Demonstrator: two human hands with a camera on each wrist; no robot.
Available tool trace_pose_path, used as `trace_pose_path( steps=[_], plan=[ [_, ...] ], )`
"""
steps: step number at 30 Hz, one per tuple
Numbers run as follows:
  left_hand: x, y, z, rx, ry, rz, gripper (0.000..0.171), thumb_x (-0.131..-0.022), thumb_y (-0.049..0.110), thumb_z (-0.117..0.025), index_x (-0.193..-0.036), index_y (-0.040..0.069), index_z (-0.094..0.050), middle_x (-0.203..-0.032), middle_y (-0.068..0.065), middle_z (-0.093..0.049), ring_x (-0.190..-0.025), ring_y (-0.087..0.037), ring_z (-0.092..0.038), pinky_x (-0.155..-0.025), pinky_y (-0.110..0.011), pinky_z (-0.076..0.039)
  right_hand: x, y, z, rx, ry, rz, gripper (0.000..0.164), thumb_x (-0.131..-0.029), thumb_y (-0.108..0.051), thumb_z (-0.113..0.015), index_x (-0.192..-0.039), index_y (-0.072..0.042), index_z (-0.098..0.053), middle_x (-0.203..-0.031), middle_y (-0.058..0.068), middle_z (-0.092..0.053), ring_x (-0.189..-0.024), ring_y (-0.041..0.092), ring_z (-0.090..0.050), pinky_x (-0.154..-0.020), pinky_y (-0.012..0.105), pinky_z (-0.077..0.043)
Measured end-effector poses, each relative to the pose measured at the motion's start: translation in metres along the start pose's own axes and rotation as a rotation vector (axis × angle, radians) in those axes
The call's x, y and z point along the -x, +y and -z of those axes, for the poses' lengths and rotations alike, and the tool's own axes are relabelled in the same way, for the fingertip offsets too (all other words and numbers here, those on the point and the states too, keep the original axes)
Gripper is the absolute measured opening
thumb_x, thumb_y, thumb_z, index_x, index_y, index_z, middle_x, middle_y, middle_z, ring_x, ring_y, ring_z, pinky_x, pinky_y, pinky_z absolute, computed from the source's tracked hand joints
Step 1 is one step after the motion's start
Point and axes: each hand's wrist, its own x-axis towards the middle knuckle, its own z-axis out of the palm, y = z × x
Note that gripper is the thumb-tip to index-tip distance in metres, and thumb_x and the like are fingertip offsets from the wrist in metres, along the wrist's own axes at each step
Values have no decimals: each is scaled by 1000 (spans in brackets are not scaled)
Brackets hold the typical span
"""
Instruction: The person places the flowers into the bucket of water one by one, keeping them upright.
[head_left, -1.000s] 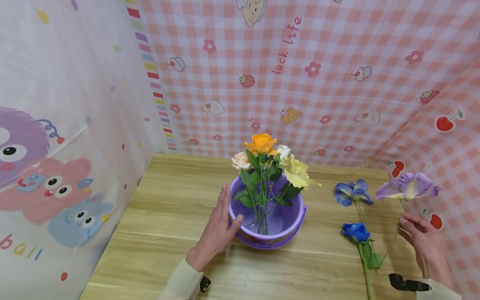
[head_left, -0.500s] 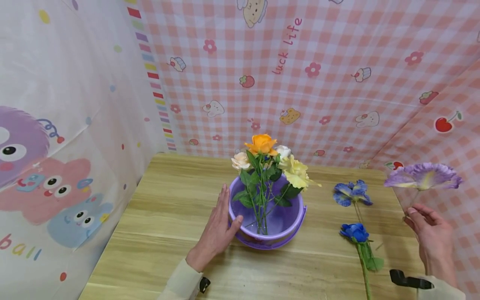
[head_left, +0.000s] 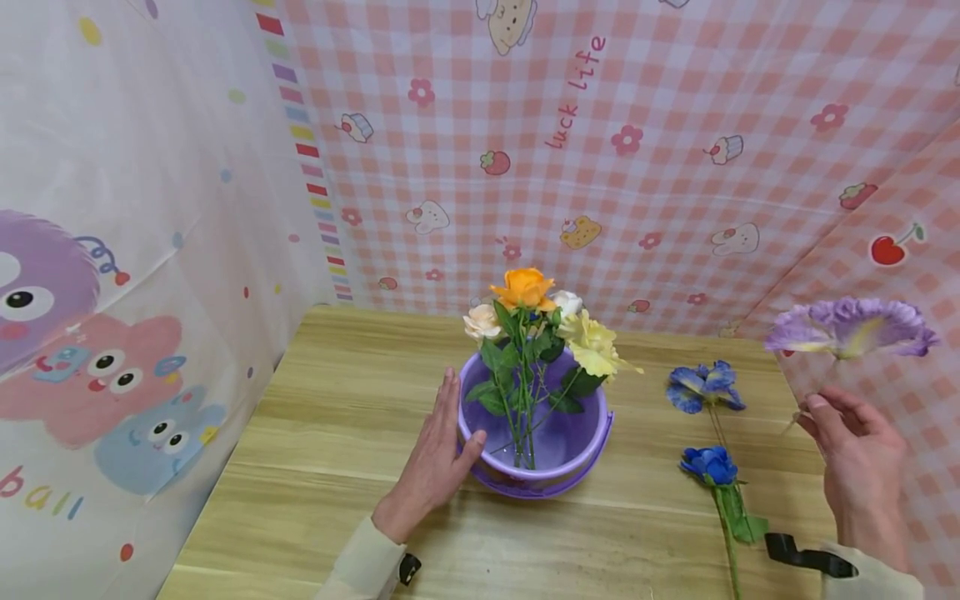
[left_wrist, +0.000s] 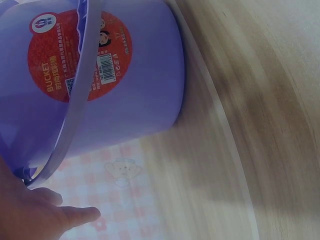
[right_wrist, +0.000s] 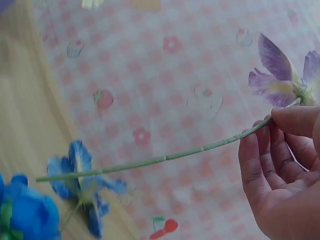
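A purple bucket (head_left: 480,454) stands on the table with several artificial flowers in it, among them an orange rose (head_left: 522,288) and a yellow flower (head_left: 592,343). Against the bucket's left side rests my left hand (head_left: 431,454), its fingers straight. The left wrist view shows the bucket's handle (left_wrist: 75,105) close by that hand. My right hand (head_left: 862,454) pinches the green stem (right_wrist: 185,155) of a purple iris (head_left: 851,327) between thumb and fingers, just under the bloom. The iris is raised above the table's right edge, and its stem's free end points left in the right wrist view.
A blue-and-white iris (head_left: 705,387) lies on the wooden table (head_left: 315,417), right of the bucket. Nearer the front lies a blue rose (head_left: 711,465) with a green stem. Printed cloth (head_left: 465,192) hangs behind and at both sides.
My right hand has lifted the purple iris up and a little to the right, off the area near the other blue flowers. The left hand and the bucket have stayed in place.
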Motion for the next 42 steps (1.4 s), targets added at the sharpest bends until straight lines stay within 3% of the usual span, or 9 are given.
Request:
trace_pose_path(
  steps=[6,17,26,32,42],
  plan=[
    [0,1,0,2,-1,6,83,-107,45,-45,-167,10,0,-174,-10,2,-159,-26,-4,-121,-62,-21,12,-1,-22,-27,-39,41,22,-89,21,-65,-109,15,-70,-84,16,-75,-75,21,-73,-65,28,-64],
    [-1,1,0,-2,5,-1,83,-107,45,-46,-167,6,-2,-174,-10,2,-159,-26,-5,-121,-62,-22,34,0,-58,-123,-52,36,21,-91,20,-63,-111,16,-66,-91,17,-70,-81,25,-70,-69,31,-64],
    [0,1,0,-1,8,-6,83,-107,43,-46,-166,5,-3,-174,-14,-1,-159,-27,-5,-122,-59,-20,52,1,-91,-80,-103,54,22,-92,15,-66,-114,17,-65,-92,15,-70,-84,23,-70,-72,28,-63],
    [0,1,0,-2,5,-5,83,-107,43,-46,-166,5,-3,-174,-12,1,-159,-26,-4,-123,-57,-19,63,4,-113,-149,-181,70,17,-92,18,-62,-109,17,-66,-89,16,-69,-82,24,-69,-71,28,-63],
    [0,1,0,-1,4,-5,83,-107,43,-46,-166,5,-2,-174,-13,1,-159,-26,-4,-123,-56,-19,80,14,-147,-167,-257,90,14,-94,18,-60,-106,14,-67,-90,16,-69,-81,24,-69,-71,28,-63]
  ],
)
